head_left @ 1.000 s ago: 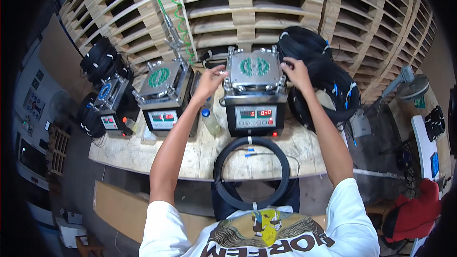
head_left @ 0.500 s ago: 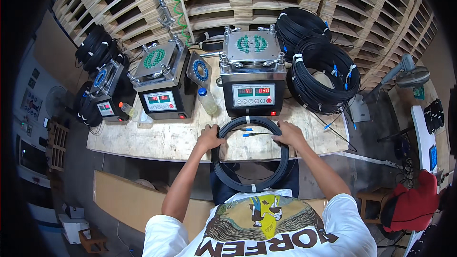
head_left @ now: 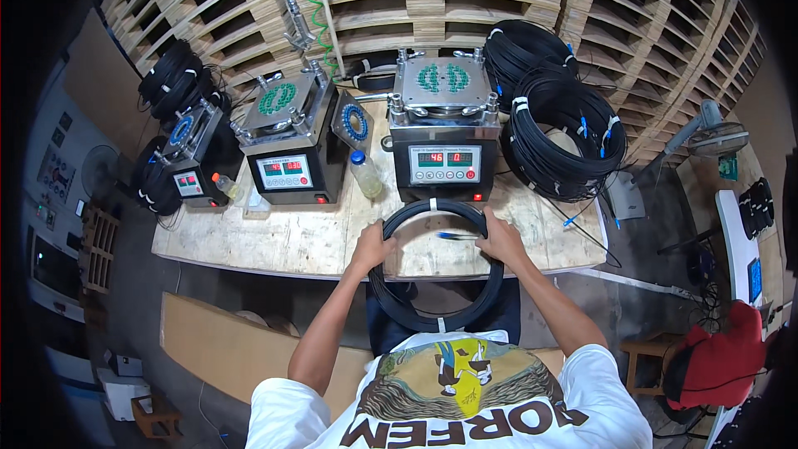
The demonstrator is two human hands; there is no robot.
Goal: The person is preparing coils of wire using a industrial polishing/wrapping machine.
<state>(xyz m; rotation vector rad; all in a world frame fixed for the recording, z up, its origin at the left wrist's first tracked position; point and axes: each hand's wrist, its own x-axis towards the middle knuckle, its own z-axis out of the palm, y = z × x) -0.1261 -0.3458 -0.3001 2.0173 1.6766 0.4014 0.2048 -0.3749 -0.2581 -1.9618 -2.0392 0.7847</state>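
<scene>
Two opposite sides of the black cable coil (head_left: 392,306) are pinched, its ring lying between left hand (head_left: 374,247) and right hand (head_left: 502,244), neither nearer.

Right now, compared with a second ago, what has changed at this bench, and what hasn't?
The left hand and right hand have moved from beside the top of the right-hand machine back toward the body and taken hold of the black cable coil by its two sides. The machine and blue-capped bottle stayed put.
</scene>
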